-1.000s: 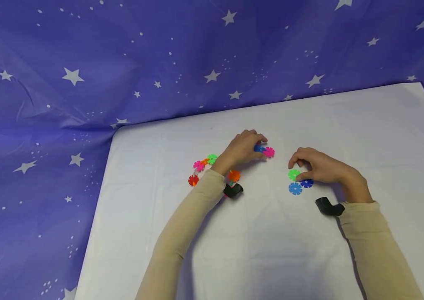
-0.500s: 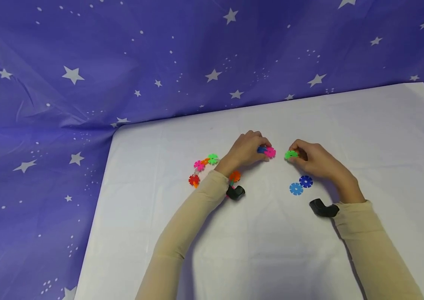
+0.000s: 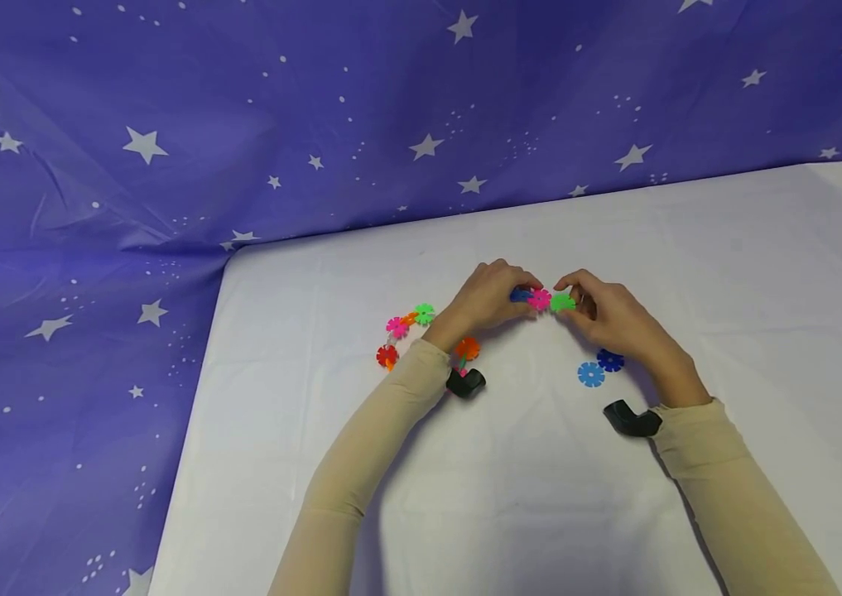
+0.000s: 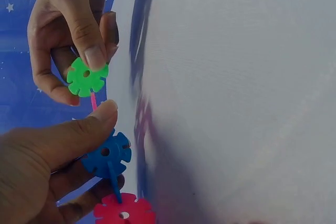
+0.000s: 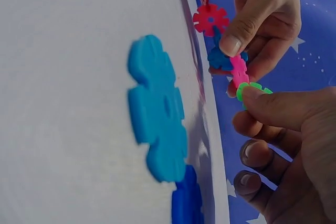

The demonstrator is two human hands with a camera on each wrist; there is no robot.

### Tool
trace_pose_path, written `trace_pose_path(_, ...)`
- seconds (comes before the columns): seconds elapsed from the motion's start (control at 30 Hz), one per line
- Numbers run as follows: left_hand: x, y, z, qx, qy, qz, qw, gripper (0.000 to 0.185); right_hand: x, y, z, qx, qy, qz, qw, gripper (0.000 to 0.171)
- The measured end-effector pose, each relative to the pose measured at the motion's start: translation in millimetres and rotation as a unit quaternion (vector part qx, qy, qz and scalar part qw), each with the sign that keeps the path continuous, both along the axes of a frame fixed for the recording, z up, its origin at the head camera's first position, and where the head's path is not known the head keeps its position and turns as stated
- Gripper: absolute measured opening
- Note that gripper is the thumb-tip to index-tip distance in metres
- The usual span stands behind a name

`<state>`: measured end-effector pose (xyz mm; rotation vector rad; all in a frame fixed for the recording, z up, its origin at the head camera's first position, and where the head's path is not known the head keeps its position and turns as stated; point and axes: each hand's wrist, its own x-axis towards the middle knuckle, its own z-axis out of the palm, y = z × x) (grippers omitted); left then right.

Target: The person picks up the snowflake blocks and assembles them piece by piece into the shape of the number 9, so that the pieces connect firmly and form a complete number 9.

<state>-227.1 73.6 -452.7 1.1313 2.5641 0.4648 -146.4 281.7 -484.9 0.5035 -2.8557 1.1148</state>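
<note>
Now, right hand point(image 3: 603, 310): gripping the green disc point(image 3: 561, 303) between thumb and fingertips, bringing it against the pink disc point(image 3: 538, 299).
Left hand point(image 3: 488, 296): curling round the chain point(image 3: 428, 327) of joined discs, pinching its end where the dark blue disc point(image 3: 520, 294) and the pink one are sitting.
Change: a second ago the green disc was lying on the table point(image 3: 726, 273) beside the two blue ones; half a second ago it was travelling in the air, apart from the pink disc; it is now touching that disc edge to edge.
Meaning: the green disc seems to be getting slotted on as the next link; whether it is seated, I cannot tell.
Wrist views: showing the green disc meeting the pink one's thin edge.
Waiting on the table: a light blue disc point(image 3: 590, 374) and a navy disc point(image 3: 610, 360), touching, near the right wrist.
</note>
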Motion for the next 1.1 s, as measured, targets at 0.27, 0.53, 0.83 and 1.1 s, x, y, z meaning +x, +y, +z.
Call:
trace_pose_path(0.27,0.3,0.6,1.2,-0.006,0.011,0.000,0.9999,0.042,-0.4,0.0,-2.1,-0.002,0.037,0.000,0.999,0.036)
trace_pose_path(0.53,-0.3,-0.4,-1.0,-0.002,0.012,0.000,0.9999,0.040,-0.1,-1.0,-0.7,-0.003,0.042,-0.009,0.999,0.030)
trace_pose_path(0.83,-2.3,0.2,-1.0,0.046,-0.028,-0.010,0.9985,0.039,0.2,-4.0,-2.1,-0.037,0.066,-0.015,0.997,0.026)
trace_pose_path(1.1,-6.5,-2.5,5.3,0.076,-0.066,-0.017,0.9948,0.040,-1.1,-9.3,-6.8,-0.073,0.121,-0.022,0.990,0.024)
